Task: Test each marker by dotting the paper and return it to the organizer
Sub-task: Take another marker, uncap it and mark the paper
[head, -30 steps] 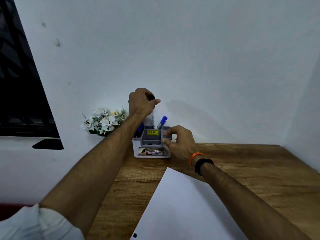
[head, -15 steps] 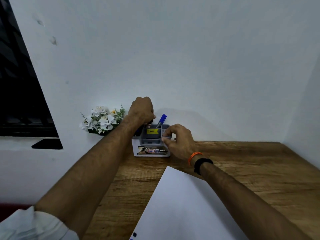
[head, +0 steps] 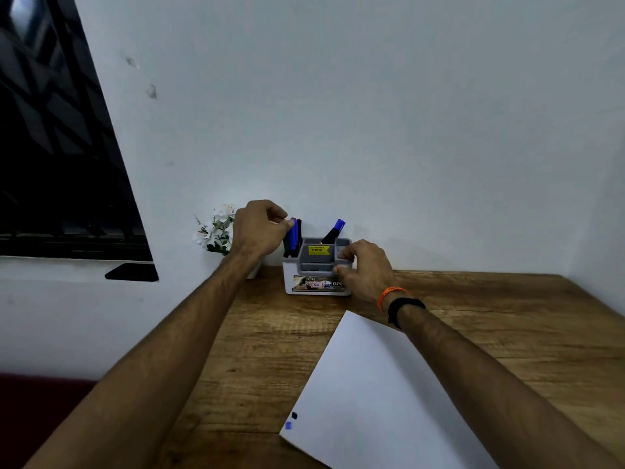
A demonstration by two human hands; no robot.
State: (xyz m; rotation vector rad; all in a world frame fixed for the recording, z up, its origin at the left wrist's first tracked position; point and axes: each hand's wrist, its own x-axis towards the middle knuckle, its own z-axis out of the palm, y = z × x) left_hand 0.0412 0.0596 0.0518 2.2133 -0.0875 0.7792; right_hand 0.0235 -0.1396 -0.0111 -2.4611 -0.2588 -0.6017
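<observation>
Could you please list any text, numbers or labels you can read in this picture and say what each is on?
"OP", cut off by the right hand: picture label on the organizer front.
"41", uncertain: small tag on that label.
Yellow sticker on the grey insert: print too blurred to read.

Head cam, faces fwd and down, near desk [head: 473, 319], single view

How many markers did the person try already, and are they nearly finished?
Two dots, one dark and one blue, sit at the corner of the white paper sheet, so two tests look done. The left hand pinches a blue marker standing in the grey and white desk organizer, which the right hand steadies. A blue-capped marker stands behind. Which ones remain untested cannot be told.
</observation>
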